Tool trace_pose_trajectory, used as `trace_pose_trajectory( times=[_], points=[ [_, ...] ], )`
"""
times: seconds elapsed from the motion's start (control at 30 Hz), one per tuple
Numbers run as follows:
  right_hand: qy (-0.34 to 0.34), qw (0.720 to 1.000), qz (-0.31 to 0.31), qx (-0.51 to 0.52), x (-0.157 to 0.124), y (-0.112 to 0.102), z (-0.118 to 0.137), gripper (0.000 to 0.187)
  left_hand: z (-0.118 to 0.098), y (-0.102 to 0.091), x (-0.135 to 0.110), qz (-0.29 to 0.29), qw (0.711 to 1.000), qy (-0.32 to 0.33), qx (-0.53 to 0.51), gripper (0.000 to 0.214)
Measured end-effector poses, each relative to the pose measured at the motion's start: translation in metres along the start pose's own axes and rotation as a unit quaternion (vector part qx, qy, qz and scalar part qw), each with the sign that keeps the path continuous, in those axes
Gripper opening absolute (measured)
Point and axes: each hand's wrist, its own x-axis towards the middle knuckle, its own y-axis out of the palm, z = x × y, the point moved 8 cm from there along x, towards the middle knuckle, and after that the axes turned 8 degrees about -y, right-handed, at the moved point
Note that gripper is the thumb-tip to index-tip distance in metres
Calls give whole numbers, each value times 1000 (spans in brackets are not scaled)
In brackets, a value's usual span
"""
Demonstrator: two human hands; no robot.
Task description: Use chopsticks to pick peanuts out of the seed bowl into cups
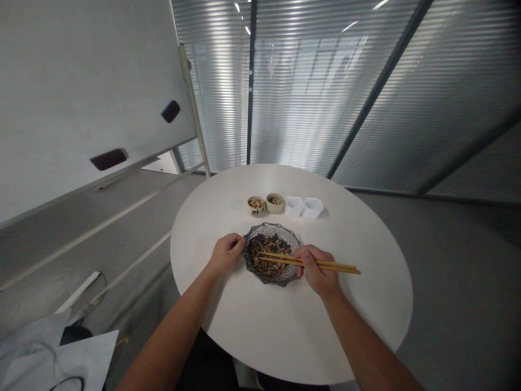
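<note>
A glass bowl (251,240) of dark striped seeds (268,255) sits on the round white table (293,326) in front of me. My left hand (225,254) is curled with its fingers against the bowl's left rim. My right hand (317,271) is closed around a pair of wooden chopsticks (337,265), whose tips reach left into the seeds. Behind the bowl stand two small round cups (265,204) with light contents and two white dishes (303,207) in a row.
A whiteboard on a stand (81,92) with two dark erasers stands to the left. Frosted glass walls (345,81) close the back. White sheets of paper (61,358) lie on the floor at the lower left.
</note>
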Motion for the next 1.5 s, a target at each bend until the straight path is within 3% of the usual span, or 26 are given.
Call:
trace_pose_trajectory(
  times=[0.33,0.63,0.93,1.2,1.33,1.5],
  points=[
    [26,1000,7,-2,-3,-6,-10,36,1,1,1,0,1000,0,0,35],
    [45,998,-37,1,-6,-6,-14,41,-1,-1,-1,-8,1000,1,3,34],
    [75,984,-151,63,-5,-18,-20,45,-2,-1,0,-2,1000,2,6,33],
    [157,930,-277,185,-3,-27,-38,44,1,1,1,2,1000,6,8,34],
    [169,911,-307,217,-2,-32,-41,43,2,2,1,4,1000,4,5,34],
    [156,908,-321,219,11,-46,-43,40,1,1,1,1,1000,-1,1,34]
  ],
)
